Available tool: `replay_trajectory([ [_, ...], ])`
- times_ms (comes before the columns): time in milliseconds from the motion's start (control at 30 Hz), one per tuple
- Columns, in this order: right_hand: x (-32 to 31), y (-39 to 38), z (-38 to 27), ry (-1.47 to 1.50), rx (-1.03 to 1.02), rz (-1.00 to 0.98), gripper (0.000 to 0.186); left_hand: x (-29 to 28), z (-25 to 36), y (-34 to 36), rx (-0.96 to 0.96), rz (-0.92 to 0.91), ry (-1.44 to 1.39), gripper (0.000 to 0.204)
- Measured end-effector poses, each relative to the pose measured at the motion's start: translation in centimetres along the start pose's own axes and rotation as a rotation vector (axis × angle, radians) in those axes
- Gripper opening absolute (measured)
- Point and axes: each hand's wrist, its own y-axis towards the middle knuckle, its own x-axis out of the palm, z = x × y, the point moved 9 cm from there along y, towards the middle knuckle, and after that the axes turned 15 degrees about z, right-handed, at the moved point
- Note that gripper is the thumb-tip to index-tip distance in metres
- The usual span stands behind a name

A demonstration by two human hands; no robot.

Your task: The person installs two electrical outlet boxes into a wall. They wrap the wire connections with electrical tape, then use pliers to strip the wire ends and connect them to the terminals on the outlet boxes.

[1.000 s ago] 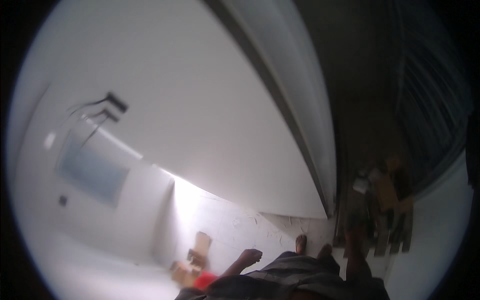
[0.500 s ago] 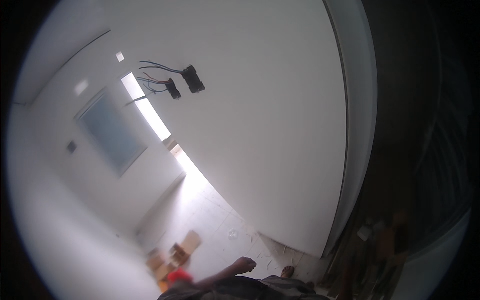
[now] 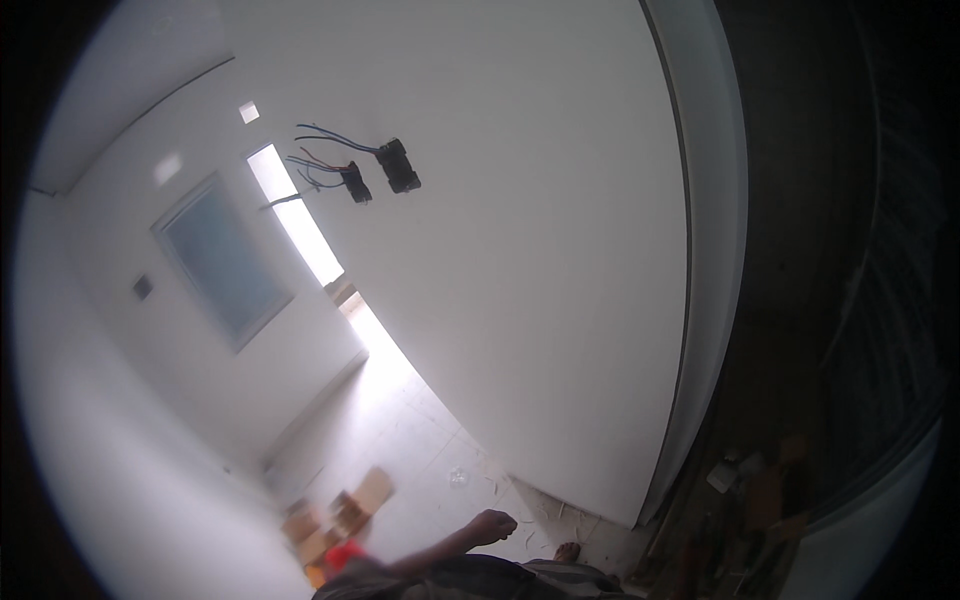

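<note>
Low in the view, my left hand [image 3: 492, 527] is closed with its fingers curled in, held in front of my body above the pale tiled floor [image 3: 420, 420]. Whether anything is inside the fist is too small to tell. A bare foot [image 3: 567, 552] shows just right of it. My right hand cannot be made out; the lower right is dark. High on the large white wall [image 3: 540, 260] are two black electrical boxes [image 3: 400, 165] [image 3: 356, 183], with loose blue, dark and reddish wires [image 3: 325, 155] sticking out. Neither hand is near them.
Cardboard boxes [image 3: 365, 495] lie on the floor at lower left, by a blurred red patch [image 3: 347, 553]. Thin scraps [image 3: 530, 520] litter the floor at the wall's foot. A bright opening [image 3: 295, 215] and a blue-grey panel [image 3: 222, 262] are at left. Mixed items [image 3: 765, 500] lie in shadow at right.
The view has shifted slightly, so the wall boxes sit a little farther right and lower. My left hand stays closed in nearly the same place.
</note>
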Motion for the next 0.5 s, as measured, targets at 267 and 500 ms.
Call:
replay_trajectory([
  [267, -0.5, -0.8, -0.4, 0.048, -0.004, 0.023, 0.060, 1.6, 1.4, 1.2, 0.043, -0.048, -0.061, 0.035],
  [500, -1.1, -2.6, -1.9, 0.210, -0.031, 0.058, 0.054, 5.5, 3.8, 1.2, 0.136, -0.225, -0.055, 0.038],
])
